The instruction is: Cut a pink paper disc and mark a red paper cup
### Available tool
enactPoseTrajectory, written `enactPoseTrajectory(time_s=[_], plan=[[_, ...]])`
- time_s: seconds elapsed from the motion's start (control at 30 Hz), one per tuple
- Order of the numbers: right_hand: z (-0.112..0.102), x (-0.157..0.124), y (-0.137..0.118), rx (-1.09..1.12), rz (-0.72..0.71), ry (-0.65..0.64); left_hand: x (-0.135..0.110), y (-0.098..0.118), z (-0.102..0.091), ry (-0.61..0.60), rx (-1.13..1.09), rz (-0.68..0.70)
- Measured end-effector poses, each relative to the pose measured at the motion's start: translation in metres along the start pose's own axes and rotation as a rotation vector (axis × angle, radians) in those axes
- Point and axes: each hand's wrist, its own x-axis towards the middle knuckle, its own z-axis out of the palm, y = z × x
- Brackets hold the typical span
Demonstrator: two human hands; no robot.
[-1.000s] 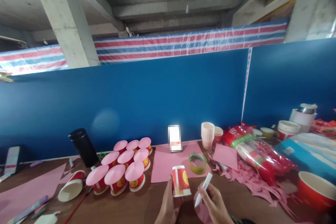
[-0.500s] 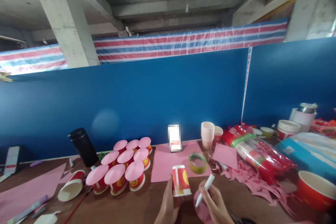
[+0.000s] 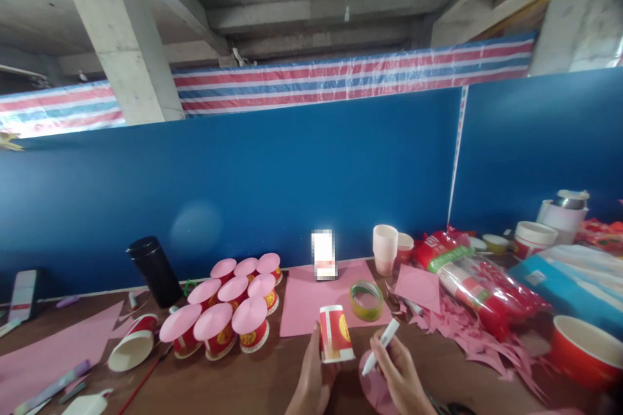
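Observation:
My left hand (image 3: 311,379) is wrapped round the side of an upside-down red and white paper cup (image 3: 335,334) standing on the brown table (image 3: 243,389). Just to its right, my right hand (image 3: 402,376) grips a white glue stick or marker (image 3: 380,346), its tip pointing down at a pink paper disc (image 3: 374,386) lying on the table under the hand. Both hands sit at the bottom edge of the view, partly cut off.
Several inverted red cups topped with pink discs (image 3: 228,311) stand at left. A pink sheet (image 3: 304,301), a tape roll (image 3: 366,300), stacked cups (image 3: 385,249), pink scraps (image 3: 467,331), a black canister (image 3: 154,272) and a red bowl (image 3: 586,350) surround the hands. A blue partition (image 3: 292,188) backs the table.
The right hand has tilted the white stick slightly lower and shifted it a little; the left hand stays on the cup.

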Motion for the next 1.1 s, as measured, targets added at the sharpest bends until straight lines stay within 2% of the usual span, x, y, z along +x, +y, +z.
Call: enactPoseTrajectory(time_s=[0.6,1.1], plan=[[-0.002,0.001,0.003,-0.038,0.001,0.041,-0.005,0.004,0.007,0.045,0.034,-0.033],[-0.002,0.002,-0.004,-0.066,0.009,0.057,-0.005,0.003,0.004,-0.017,0.003,-0.005]])
